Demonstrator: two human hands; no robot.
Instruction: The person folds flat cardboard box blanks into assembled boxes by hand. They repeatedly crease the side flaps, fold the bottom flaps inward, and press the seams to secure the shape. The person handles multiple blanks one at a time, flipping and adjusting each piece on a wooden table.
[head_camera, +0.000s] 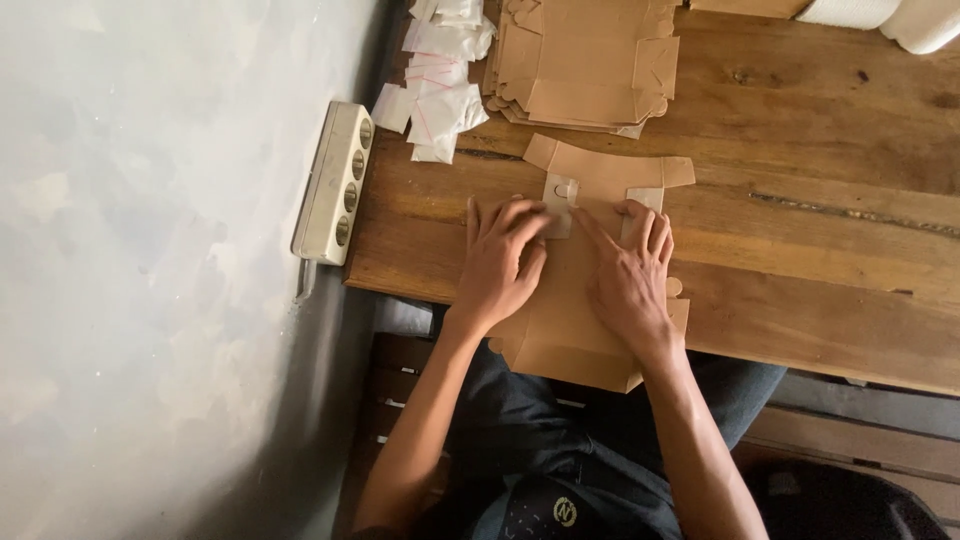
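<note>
Both hands down flat, side by side, arms bare.

My left hand (503, 262) lies palm down, fingers spread a little and angled up and to the right, fingertips pressing. My right hand (630, 275) lies palm down just beside it, index finger stretched out toward the left hand's fingertips, other fingers loosely fanned. Wrists near straight. Both forearms run up from my lap, the elbows spread wider than the hands, so the arms converge. Neither hand is closed around anything.

Single head-worn view, looking straight down, close over the wooden table (800, 250), wall along the left edge, lap at the bottom
</note>
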